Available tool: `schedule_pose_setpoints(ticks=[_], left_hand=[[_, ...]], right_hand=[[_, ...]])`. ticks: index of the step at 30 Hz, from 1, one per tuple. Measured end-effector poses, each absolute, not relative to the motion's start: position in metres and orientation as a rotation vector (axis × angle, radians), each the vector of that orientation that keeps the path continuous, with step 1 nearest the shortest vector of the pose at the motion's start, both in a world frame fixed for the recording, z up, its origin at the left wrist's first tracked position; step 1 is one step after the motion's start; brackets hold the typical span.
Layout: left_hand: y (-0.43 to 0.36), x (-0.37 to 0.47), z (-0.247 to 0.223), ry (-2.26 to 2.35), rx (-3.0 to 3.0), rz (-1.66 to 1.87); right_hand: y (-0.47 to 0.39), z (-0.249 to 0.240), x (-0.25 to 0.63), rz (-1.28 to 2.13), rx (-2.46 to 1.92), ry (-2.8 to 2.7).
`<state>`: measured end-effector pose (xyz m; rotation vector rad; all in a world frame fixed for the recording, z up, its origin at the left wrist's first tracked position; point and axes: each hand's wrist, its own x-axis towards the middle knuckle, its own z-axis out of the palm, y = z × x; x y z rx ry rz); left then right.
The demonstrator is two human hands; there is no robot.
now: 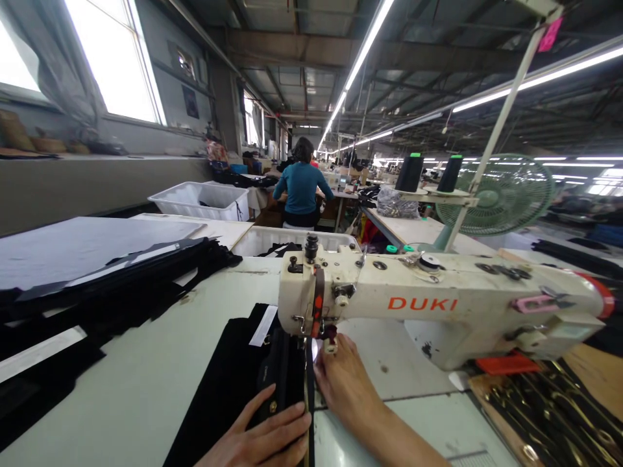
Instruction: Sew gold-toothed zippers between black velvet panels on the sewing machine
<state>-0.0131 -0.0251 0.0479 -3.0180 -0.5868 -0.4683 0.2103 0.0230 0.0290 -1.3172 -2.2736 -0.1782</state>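
A black fabric piece lies on the sewing machine bed, its right edge running under the needle area. My left hand rests flat on it with fingers spread, beside a small gold-coloured fitting. A white paper strip lies on the fabric's upper part. Just right of the needle, my right hand has its fingers curled together at a narrow black strip. Its fingertips are partly hidden by the machine's presser parts. The cream sewing machine is marked DUKI.
Stacked black pieces with white sheets lie at left. Black straps with gold-coloured metal parts sit at lower right. Behind are a white bin, thread cones, a green fan and a seated person in a blue top.
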Motion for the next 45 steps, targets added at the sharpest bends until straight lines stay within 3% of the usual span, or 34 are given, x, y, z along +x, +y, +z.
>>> schedule_pose_setpoints(ticks=[6,12,20,25,32,39,45], left_hand=[[-0.025,-0.006,0.009,-0.692,-2.977,-0.792],[-0.020,-0.008,0.003,-0.672,-3.031,-0.808],[-0.018,-0.016,0.048,-0.509,-3.374,-0.464],[-0.041,-0.014,0.080,-0.900,-3.269,-0.461],[-0.045,-0.014,0.081,-0.835,-3.227,-0.464],[-0.029,-0.016,0.058,-0.651,-3.061,-0.735],[-0.023,-0.015,0.068,-0.721,-3.077,-0.622]], right_hand=[[0.023,0.036,0.208,-0.095,-1.420,-2.194],[0.025,0.034,0.203,-0.064,-1.490,-2.150],[0.038,0.033,0.202,-0.061,-1.570,-2.126],[0.052,0.029,0.196,-0.051,-1.606,-2.114],[0.085,0.025,0.204,-0.033,-1.514,-2.137],[0.028,0.035,0.232,0.026,-1.151,-2.319],[0.016,0.031,0.226,0.074,-1.040,-2.452]])
